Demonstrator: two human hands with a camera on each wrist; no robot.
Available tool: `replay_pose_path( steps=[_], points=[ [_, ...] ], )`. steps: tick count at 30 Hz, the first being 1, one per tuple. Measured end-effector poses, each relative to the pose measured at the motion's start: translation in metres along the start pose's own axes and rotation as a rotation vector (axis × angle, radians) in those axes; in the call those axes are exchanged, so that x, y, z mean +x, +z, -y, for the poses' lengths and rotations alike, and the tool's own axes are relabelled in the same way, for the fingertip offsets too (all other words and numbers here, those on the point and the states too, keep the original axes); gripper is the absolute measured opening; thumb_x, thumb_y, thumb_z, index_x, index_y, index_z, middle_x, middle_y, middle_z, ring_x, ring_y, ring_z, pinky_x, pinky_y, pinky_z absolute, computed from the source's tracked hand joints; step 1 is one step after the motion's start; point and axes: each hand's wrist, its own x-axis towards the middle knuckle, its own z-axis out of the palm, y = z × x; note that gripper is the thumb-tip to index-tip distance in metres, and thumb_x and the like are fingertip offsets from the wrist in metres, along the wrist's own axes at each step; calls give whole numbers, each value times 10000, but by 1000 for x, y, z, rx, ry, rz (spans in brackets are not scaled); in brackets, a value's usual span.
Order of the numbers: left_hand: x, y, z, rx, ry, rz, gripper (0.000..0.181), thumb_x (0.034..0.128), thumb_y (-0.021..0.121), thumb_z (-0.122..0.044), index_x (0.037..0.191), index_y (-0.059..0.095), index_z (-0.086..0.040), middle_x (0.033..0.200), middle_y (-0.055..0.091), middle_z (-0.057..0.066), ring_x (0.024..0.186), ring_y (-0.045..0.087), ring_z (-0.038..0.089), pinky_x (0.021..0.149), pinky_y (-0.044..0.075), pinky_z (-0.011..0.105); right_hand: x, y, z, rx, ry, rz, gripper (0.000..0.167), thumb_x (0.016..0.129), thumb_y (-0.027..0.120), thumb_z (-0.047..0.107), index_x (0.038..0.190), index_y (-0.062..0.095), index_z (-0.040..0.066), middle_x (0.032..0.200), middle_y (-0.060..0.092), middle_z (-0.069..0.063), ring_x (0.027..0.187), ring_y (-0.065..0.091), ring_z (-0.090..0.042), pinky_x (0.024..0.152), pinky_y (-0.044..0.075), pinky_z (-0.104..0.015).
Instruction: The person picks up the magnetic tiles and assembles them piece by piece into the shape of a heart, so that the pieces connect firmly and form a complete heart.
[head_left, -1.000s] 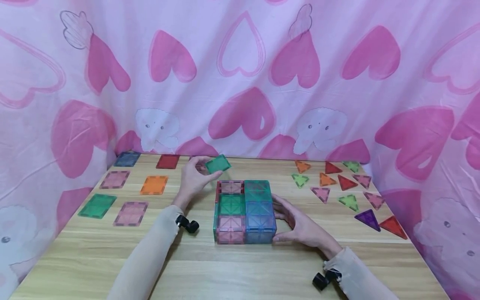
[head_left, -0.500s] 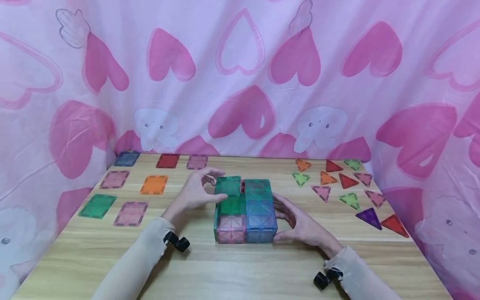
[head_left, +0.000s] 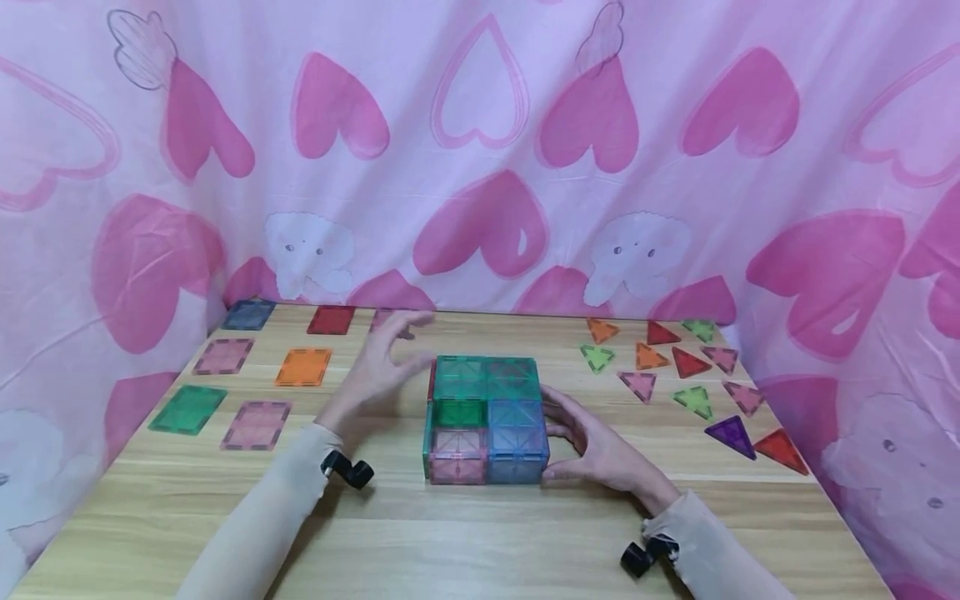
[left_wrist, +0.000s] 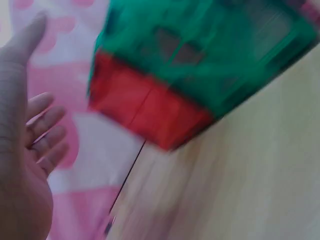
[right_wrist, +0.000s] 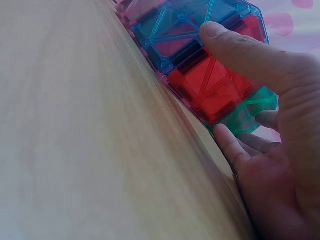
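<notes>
A low box of clear magnetic tiles (head_left: 517,429) stands mid-table, its top blue and green at the right, pink at the near left. One green tile (head_left: 460,377) lies over its far left part; a darker green square shows in front of it. My left hand (head_left: 375,371), fingers spread and holding nothing, is just left of the box; the left wrist view shows it apart from the box's red and green side (left_wrist: 150,100). Against the box's right side rests my right hand (head_left: 603,446), thumb on the blue tile (right_wrist: 175,30) in the right wrist view, fingers lower by the green one.
Square tiles lie at the left: orange (head_left: 303,367), green (head_left: 187,409), pink (head_left: 256,425), red (head_left: 331,320), blue (head_left: 249,315) and others. Several triangles, including a purple one (head_left: 732,436) and a red one (head_left: 782,451), lie at the right. A pink patterned curtain (head_left: 480,100) hangs behind the table.
The green tile went from my left hand onto the box's far left top. My left hand let it go and drew back to the left. My right hand stayed at the box's side.
</notes>
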Motion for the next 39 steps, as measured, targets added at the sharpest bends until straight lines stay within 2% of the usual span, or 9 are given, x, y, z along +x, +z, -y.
replay_pose_path(
  steps=[3,5,9,13,18,23,29,35,39],
  points=[
    [-2,-13,22,41,-52,-91,665,1033,793,-334,1632,541,-194,1614,567,96,1467,526,394,1198,425,702,1,1,0,2,5,-6,1162,906,903,-25,1791,169,146,1818,254,-182,1629,373,-280,1256,421,-273],
    [-6,-19,39,108,-102,-105,701,1033,798,-347,1652,513,-181,1657,532,126,1541,476,386,1246,382,694,1,1,1,7,13,-8,1164,905,903,-26,1791,171,153,1817,258,-178,1626,379,-274,1254,422,-271],
    [-13,-22,65,298,-192,-7,838,1020,793,-414,1690,432,-63,1751,413,198,1640,343,414,1315,288,679,1,0,1,15,12,-4,1171,901,905,-29,1792,168,153,1815,254,-193,1623,384,-259,1256,423,-278],
    [-15,-20,76,410,-163,73,784,1029,782,-421,1627,510,6,1688,454,251,1590,379,459,1309,306,659,0,-2,2,27,-1,-4,1178,889,905,-54,1790,171,137,1803,261,-223,1612,400,-247,1248,435,-281],
    [-16,-18,75,367,-118,17,529,1000,835,-281,1432,708,-3,1478,551,241,1404,454,430,1195,417,626,0,-3,2,35,-1,-1,1181,887,903,-64,1790,170,137,1802,262,-219,1607,408,-235,1246,440,-287],
    [-19,-19,75,360,-123,9,394,984,837,-253,1301,746,-39,1583,526,298,1505,401,481,1219,380,689,2,-1,1,33,19,-1,1197,882,906,-63,1793,160,148,1807,252,-214,1615,395,-253,1249,439,-295],
    [-20,-21,73,356,-149,25,559,981,852,-253,1428,644,12,1491,639,256,1434,526,454,1235,408,624,3,1,2,36,19,1,1181,889,905,-54,1791,168,141,1805,257,-217,1611,401,-272,1248,438,-290],
    [-26,-20,61,213,-289,-119,806,866,970,-461,1479,654,-45,1355,725,141,1204,658,335,1053,562,531,1,0,2,40,4,3,1154,910,887,-53,1791,168,139,1803,254,-233,1598,420,-237,1240,440,-270],
    [-33,-21,42,74,-284,-238,758,865,975,-468,1448,689,-77,1330,733,96,1217,647,302,1063,540,555,2,0,2,42,24,-6,1153,907,894,-42,1791,183,166,1806,264,-207,1593,427,-246,1240,439,-268]
  ],
)
